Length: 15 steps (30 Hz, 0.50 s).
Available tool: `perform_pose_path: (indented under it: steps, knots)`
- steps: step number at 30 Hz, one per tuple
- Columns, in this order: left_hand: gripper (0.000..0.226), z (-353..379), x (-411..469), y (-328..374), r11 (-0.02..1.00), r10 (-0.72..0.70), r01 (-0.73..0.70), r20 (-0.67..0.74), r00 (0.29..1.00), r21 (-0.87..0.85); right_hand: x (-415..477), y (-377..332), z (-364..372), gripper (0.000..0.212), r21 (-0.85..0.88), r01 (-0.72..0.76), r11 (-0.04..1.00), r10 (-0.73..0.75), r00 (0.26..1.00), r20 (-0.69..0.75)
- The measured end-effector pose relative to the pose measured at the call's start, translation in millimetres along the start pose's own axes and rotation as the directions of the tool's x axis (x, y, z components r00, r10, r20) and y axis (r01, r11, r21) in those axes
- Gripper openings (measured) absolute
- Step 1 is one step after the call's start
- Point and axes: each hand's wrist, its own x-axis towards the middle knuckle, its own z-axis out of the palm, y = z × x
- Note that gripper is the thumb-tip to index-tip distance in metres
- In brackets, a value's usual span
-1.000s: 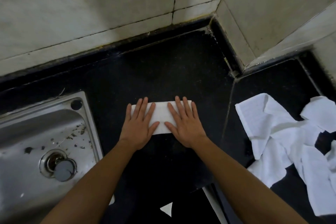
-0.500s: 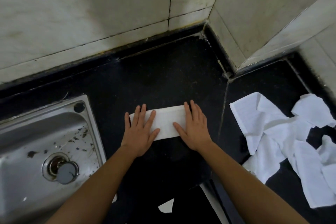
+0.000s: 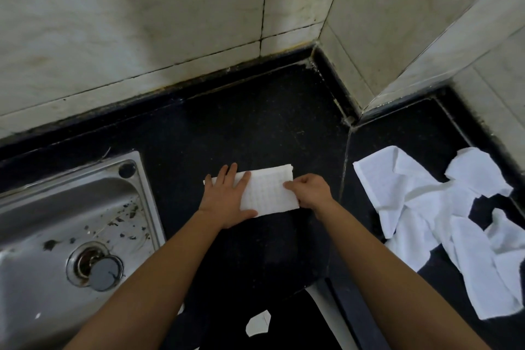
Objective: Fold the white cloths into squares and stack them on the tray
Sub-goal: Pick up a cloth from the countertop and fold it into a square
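Observation:
A white cloth (image 3: 268,192), folded into a narrow strip, lies flat on the black counter (image 3: 250,122) in front of me. My left hand (image 3: 227,199) presses flat on its left part, fingers straight. My right hand (image 3: 311,190) has its fingers curled at the strip's right end and pinches that edge. A loose heap of unfolded white cloths (image 3: 443,221) is spread on the counter to the right. No tray is in view.
A steel sink (image 3: 71,236) with a round drain plug (image 3: 103,274) and specks of debris sits at the left. Tiled walls (image 3: 170,23) meet in a corner behind the counter. The counter's front edge runs below my arms, with a white scrap (image 3: 257,327) beneath.
My right hand slid from the middle of the strip to its right end and curled onto the edge. My left hand stayed pressing the left part.

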Motion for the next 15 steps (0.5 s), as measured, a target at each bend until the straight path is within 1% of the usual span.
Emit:
perform_pose_path:
  steps: [2,3,5,7,8,9,10,11,12,13,14,15]
  knots:
    - [0.103,-2.0,1.6,3.5,0.999,-0.003,0.003,-0.001,1.0,0.036,-1.3,1.4,-3.1,0.028,0.204,-0.086,0.975,0.073,0.995,0.07]
    - [0.104,-2.9,3.1,4.0,0.999,-0.006,0.006,0.0,1.0,0.041,-1.0,2.8,-4.9,0.032,0.273,-0.112,0.955,0.085,0.991,0.107]
    - [0.104,-3.3,4.2,2.7,0.999,-0.01,0.009,0.018,1.0,0.036,-4.2,3.8,-7.5,0.032,0.354,-0.138,0.925,0.083,0.983,0.165]
    - [0.102,-1.4,0.1,-0.2,1.0,0.001,-0.001,-0.006,1.0,0.024,-10.3,3.2,-7.2,0.027,0.417,-0.115,0.902,0.034,0.98,0.196]
    - [0.098,1.7,-4.4,-2.4,1.0,-0.005,0.004,-0.056,0.998,-0.016,-15.9,0.4,-5.8,0.026,0.44,-0.081,0.894,-0.008,0.98,0.197]
    - [0.093,4.0,-11.2,-3.5,0.993,-0.045,0.028,-0.152,0.987,-0.113,-18.4,-1.3,-3.2,0.026,0.441,-0.029,0.897,-0.058,0.981,0.183]
    - [0.085,10.4,-16.8,-6.4,0.961,-0.145,0.073,-0.26,0.955,-0.267,-23.3,-4.6,-0.4,0.025,0.446,0.022,0.895,-0.109,0.98,0.169]
    - [0.077,16.8,-23.1,-10.8,0.875,-0.305,0.132,-0.32,0.897,-0.465,-27.0,-8.5,3.7,0.025,0.428,0.08,0.9,-0.159,0.976,0.151]
    - [0.07,20.8,-28.1,-16.3,0.713,-0.484,0.188,-0.281,0.829,-0.675,-31.9,-13.2,9.3,0.026,0.415,0.13,0.901,-0.204,0.969,0.14]
    - [0.067,22.0,-32.3,-23.2,0.47,-0.612,0.207,-0.147,0.777,-0.858,-33.9,-16.5,17.0,0.028,0.374,0.185,0.909,-0.248,0.96,0.129]
    - [0.065,21.3,-36.2,-30.1,0.164,-0.658,0.186,0.033,0.753,-0.969,-36.4,-21.1,26.5,0.031,0.318,0.231,0.92,-0.283,0.951,0.127]
    - [0.059,19.9,-40.2,-35.7,-0.122,-0.638,0.157,0.199,0.744,-0.98,-37.3,-24.8,37.3,0.034,0.238,0.277,0.931,-0.314,0.94,0.134]
